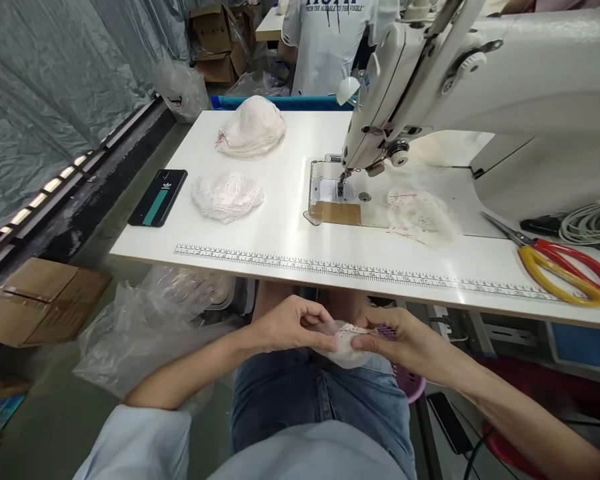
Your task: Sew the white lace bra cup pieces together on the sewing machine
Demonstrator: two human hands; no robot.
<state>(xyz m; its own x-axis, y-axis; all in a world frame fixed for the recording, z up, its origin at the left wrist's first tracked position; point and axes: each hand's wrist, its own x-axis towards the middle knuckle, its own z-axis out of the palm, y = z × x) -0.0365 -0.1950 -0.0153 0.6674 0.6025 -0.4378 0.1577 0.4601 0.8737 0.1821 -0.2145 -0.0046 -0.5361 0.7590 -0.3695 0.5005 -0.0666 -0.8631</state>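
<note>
Over my lap, below the table's front edge, I hold a small piece of white lace fabric (pixel 347 347) between both hands. My left hand (pixel 300 325) pinches its left side with thumb and fingers. On the right side my right hand (pixel 395 337) grips it the same way. Part of the fabric is hidden by the fingers. Above the hands, on the table (pixel 280 243), stands a white sewing machine (pixel 380 100). More white lace (pixel 417 213) lies right of its needle, and another lace piece (pixel 227 195) lies to the left.
A stack of pale fabric cups (pixel 253 127) and a black phone (pixel 159 198) sit on the table's left part. Scissors (pixel 555 263) with red and yellow handles lie at the right. Plastic bags (pixel 145 327) and a cardboard box (pixel 43 300) are on the floor. Another person (pixel 325 50) is opposite.
</note>
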